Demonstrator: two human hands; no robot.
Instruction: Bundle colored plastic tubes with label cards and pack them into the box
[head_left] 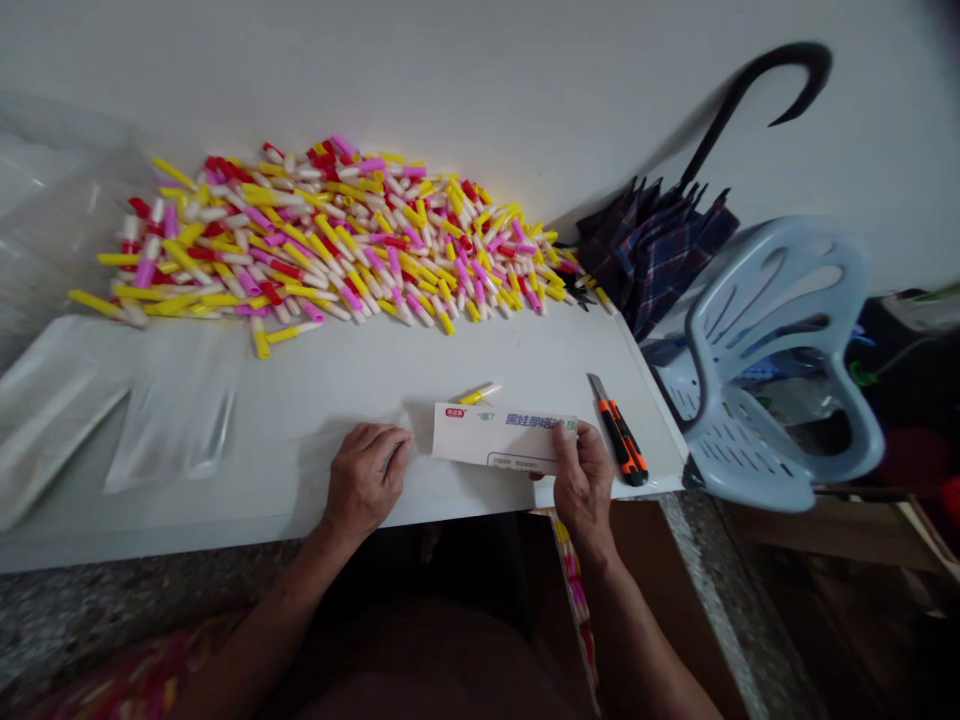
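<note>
Left hand: curled at the tabletop edge, just beside the card; cannot tell whether it grips anything.
Right hand: grasping the card's right end between thumb and fingers.
Card: lower middle of the frame, printed, tilted slightly.
Nearby: loose tube just above it; utility knife to the right.
Upper left: heaped colored tubes; clear plastic bags below them.
</note>
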